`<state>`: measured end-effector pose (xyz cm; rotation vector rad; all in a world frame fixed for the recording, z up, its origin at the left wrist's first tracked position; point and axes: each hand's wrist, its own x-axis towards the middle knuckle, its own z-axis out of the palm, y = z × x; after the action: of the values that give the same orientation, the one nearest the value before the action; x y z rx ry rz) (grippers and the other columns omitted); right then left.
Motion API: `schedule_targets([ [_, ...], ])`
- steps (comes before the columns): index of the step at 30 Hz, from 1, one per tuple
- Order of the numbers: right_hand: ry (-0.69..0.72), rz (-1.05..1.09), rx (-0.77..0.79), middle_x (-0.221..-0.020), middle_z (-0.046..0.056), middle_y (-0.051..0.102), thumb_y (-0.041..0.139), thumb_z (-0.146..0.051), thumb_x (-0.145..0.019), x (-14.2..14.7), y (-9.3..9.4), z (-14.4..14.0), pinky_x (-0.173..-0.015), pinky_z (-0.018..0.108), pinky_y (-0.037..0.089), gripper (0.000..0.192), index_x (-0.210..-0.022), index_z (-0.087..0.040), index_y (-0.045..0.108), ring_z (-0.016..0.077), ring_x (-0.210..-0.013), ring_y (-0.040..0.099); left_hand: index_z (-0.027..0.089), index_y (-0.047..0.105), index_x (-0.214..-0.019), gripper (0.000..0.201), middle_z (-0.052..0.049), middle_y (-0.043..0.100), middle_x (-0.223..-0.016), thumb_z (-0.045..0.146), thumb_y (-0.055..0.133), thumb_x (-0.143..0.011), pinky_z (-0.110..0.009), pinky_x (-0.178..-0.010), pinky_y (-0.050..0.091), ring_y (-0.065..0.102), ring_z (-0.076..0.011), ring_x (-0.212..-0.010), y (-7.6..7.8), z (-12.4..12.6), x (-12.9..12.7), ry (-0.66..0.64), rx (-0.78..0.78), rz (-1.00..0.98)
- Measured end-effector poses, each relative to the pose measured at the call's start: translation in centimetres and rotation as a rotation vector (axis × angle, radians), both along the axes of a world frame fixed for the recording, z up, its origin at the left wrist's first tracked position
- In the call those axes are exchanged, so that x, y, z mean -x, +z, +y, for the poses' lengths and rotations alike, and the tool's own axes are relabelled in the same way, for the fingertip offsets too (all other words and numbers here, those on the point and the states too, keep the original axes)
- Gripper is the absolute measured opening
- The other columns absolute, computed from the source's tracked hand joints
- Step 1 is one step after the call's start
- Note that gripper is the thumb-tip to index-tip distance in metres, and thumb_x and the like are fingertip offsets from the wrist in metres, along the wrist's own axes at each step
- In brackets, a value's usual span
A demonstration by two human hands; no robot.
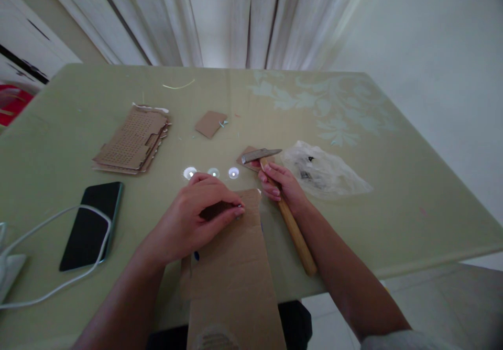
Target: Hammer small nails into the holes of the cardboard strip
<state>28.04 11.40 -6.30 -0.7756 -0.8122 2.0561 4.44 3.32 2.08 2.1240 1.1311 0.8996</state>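
Observation:
Over a long piece of brown cardboard [236,271], my left hand [200,214] pinches a tiny shiny nail-like piece [240,206] between thumb and forefinger, close to the far end of the sheet. The fingertips mostly hide it. My right hand [283,185] is closed round the wooden handle of a hammer [293,229], gripping it near the metal head, to the right of the cardboard. The cardboard hangs past the table's near edge toward my lap. Under the hammer head lies a small cardboard piece [244,156], partly covered.
A stack of perforated cardboard sheets [131,139] lies at left, with a small cardboard square [211,123] farther back. A phone [92,227] rests under a white cable [55,218]. Right of the hammer is a crumpled plastic bag [324,169] holding dark bits. Curtains hang beyond the green table [334,234].

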Motion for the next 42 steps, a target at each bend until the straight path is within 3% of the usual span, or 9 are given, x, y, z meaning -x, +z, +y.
schedule_targets([
  [12, -0.004, -0.002, 0.006, -0.075, -0.006, 0.062, 0.090, -0.041, -0.084, 0.0, 0.1, -0.1, -0.030, 0.015, 0.025, 0.038, -0.107, -0.014, 0.075, 0.0017, -0.039, 0.032, 0.026, 0.076, -0.099, 0.009, 0.004, 0.082, -0.093, 0.018, 0.072, -0.102, -0.038, -0.097, 0.043, 0.073, -0.0156, -0.085, 0.1, 0.0, 0.3, -0.075, -0.036, 0.014],
  [21, -0.019, -0.070, -0.020, -0.075, -0.005, 0.062, 0.091, -0.044, -0.083, -0.1, -0.1, 0.1, -0.033, 0.016, 0.024, 0.044, -0.110, -0.014, 0.076, 0.0021, -0.041, 0.033, 0.025, 0.077, -0.098, 0.007, 0.001, 0.082, -0.090, 0.023, 0.072, -0.103, -0.038, -0.097, 0.042, 0.072, -0.0163, -0.085, -1.0, 0.1, -0.4, -0.119, -0.051, 0.030],
  [29, -0.116, -0.118, -0.045, -0.074, -0.006, 0.062, 0.093, -0.045, -0.074, 0.2, -0.3, 0.4, -0.034, 0.018, 0.021, 0.053, -0.114, -0.014, 0.077, 0.0029, -0.042, 0.029, 0.026, 0.081, -0.093, 0.007, 0.000, 0.082, -0.087, 0.027, 0.077, -0.098, -0.035, -0.093, 0.048, 0.073, -0.0184, -0.085, -1.1, 0.4, -0.4, -0.060, -0.057, 0.047],
  [36, -0.269, -0.151, -0.105, -0.074, -0.007, 0.062, 0.096, -0.048, -0.070, -2.0, 0.6, -3.5, -0.033, 0.016, 0.020, 0.055, -0.109, -0.017, 0.074, 0.0015, -0.040, 0.029, 0.020, 0.076, -0.095, 0.021, -0.010, 0.086, -0.106, 0.040, 0.075, -0.098, -0.032, -0.084, 0.060, 0.079, -0.0221, -0.097, -1.1, 0.0, -0.6, 0.060, 0.106, -0.349],
  [39, -0.280, -0.173, -0.109, -0.066, -0.007, 0.058, 0.095, -0.051, -0.072, -3.3, 0.1, -6.0, -0.031, 0.018, 0.020, 0.049, -0.097, -0.017, 0.070, 0.0030, -0.037, 0.029, 0.019, 0.071, -0.085, 0.028, -0.008, 0.085, -0.092, 0.045, 0.078, -0.094, -0.026, -0.068, 0.059, 0.077, -0.0190, -0.081, -1.0, -0.2, -1.5, 0.092, 0.154, -0.440],
  [42, -0.287, -0.178, -0.108, -0.057, -0.009, 0.051, 0.094, -0.054, -0.073, -3.9, -0.6, -7.4, -0.030, 0.020, 0.020, 0.047, -0.089, -0.019, 0.066, 0.0052, -0.036, 0.029, 0.018, 0.073, -0.084, 0.030, -0.002, 0.079, -0.077, 0.047, 0.081, -0.090, -0.021, -0.055, 0.051, 0.067, -0.0138, -0.063, -1.1, -0.3, -2.5, 0.102, 0.182, -0.402],
])
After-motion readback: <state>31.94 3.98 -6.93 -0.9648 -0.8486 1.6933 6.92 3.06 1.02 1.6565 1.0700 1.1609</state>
